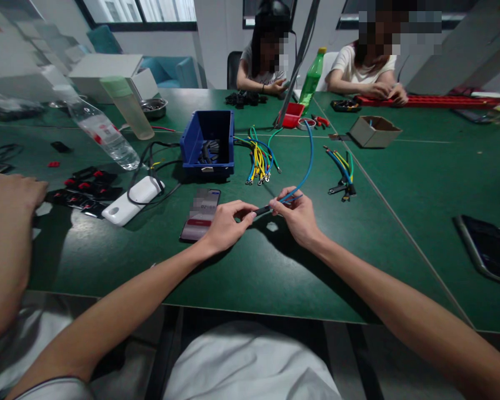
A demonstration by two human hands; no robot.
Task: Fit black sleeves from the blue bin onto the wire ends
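Observation:
Above the green table, my left hand [233, 221] pinches one end of a black sleeve-like piece [262, 211]. At its other end, my right hand [296, 214] is closed on a blue wire [310, 155] that meets the black piece and arcs up and away. Where exactly the wire enters is hidden by my fingers. Just beyond my hands lies a bundle of yellow, green and blue wires [259, 158] with metal lugs. To the right is a smaller bunch of wires [346, 172] with black ends. A phone [200, 215] lies beside my left hand.
A blue bin [207, 169] holding black parts stands at centre-left. Around it are a white power bank [133, 201] with cables, a water bottle [102, 130], a cardboard box [375, 132] and another phone [489, 250]. A neighbour's arm [4, 250] rests at left; two people sit opposite.

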